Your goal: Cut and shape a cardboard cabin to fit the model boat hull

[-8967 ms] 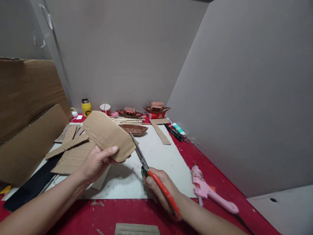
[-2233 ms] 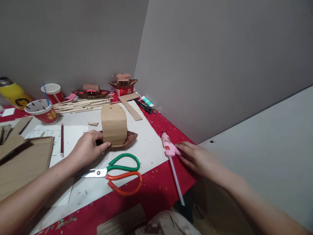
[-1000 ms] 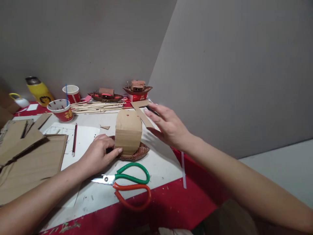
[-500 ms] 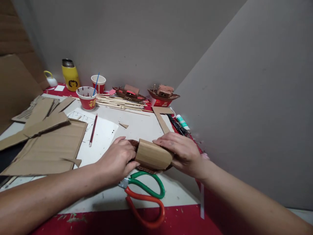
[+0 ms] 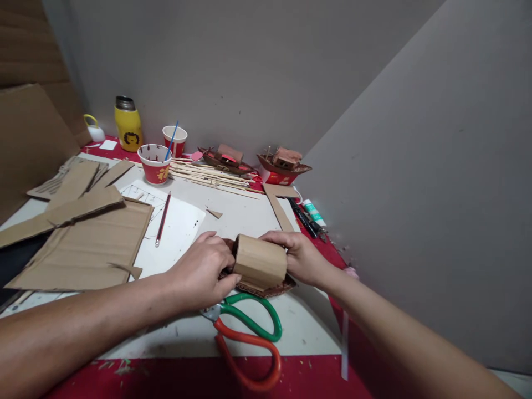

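A curved piece of bare cardboard (image 5: 261,260) arches over the middle of a small brown model boat (image 5: 272,291), whose near rim and right tip show below it. My left hand (image 5: 208,269) is closed on the boat's left end, its thumb against the lower left corner of the cardboard. At the right, my right hand (image 5: 305,256) grips the far right edge of the curved cardboard; some of its fingers are hidden behind it. Scissors with one green and one orange handle (image 5: 251,324) lie just in front of the boat, their blades mostly under my left hand.
Cardboard pieces (image 5: 83,249) and a pencil (image 5: 163,219) lie at the left. Behind stand a yellow bottle (image 5: 128,127), a paint-stained paper cup (image 5: 154,166), thin wooden sticks (image 5: 216,178) and two finished-looking model boats (image 5: 228,159). Black pens (image 5: 302,218) lie along the right edge.
My right hand has slid off the cardboard's top to its far right edge, uncovering the boat's right tip. The cardboard's right end has shifted slightly left. The whole view has moved a little.
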`<action>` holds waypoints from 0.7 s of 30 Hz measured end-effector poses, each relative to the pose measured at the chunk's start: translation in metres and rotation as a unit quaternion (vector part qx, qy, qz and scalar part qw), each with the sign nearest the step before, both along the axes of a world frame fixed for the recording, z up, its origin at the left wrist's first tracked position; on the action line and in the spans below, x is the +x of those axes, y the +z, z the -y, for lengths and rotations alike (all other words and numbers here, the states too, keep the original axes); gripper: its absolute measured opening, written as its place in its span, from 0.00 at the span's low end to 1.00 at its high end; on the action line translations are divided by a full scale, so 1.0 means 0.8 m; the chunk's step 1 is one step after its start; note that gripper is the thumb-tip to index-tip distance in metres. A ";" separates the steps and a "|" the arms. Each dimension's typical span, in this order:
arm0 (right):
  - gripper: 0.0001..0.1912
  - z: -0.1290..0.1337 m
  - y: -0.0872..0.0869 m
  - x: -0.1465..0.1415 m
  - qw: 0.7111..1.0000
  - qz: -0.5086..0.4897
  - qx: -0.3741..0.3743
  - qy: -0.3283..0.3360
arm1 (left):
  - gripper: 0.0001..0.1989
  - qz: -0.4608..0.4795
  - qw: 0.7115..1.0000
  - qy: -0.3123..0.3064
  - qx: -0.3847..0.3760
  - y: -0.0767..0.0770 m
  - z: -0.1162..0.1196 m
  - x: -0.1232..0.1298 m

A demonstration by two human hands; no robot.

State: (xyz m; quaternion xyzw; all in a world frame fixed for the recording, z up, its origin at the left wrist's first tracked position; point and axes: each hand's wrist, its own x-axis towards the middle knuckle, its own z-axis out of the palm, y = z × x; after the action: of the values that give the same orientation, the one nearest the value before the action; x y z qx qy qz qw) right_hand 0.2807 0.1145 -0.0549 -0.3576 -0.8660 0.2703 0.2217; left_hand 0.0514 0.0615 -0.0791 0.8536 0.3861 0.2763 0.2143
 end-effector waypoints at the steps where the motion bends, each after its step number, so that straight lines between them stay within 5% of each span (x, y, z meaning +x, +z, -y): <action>1: 0.09 0.001 -0.001 0.000 1.000 -0.002 0.001 -0.001 | 0.06 0.024 1.000 0.008 0.006 0.001 0.000 -0.001; 5: 0.08 0.003 -0.006 0.004 1.000 -0.001 0.009 -0.004 | 0.07 0.149 0.984 0.098 0.017 0.009 -0.005 -0.007; 9: 0.06 0.001 -0.011 0.006 1.000 -0.009 0.021 0.003 | 0.17 0.172 0.962 0.177 -0.120 0.005 -0.019 -0.009; 13: 0.06 -0.001 -0.014 0.005 0.999 -0.029 0.027 0.012 | 0.20 0.157 0.948 0.151 -0.234 -0.010 -0.027 -0.004; 21: 0.05 0.003 -0.017 0.006 0.996 -0.030 0.082 0.024 | 0.21 0.143 0.952 0.096 -0.254 -0.010 -0.026 0.000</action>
State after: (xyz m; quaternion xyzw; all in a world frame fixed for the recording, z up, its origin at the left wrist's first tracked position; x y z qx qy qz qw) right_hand 0.2857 0.1122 -0.0685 -0.3088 -0.8867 0.2143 0.2692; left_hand 0.0510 0.0825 -0.0871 0.6817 0.4889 0.3075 0.4491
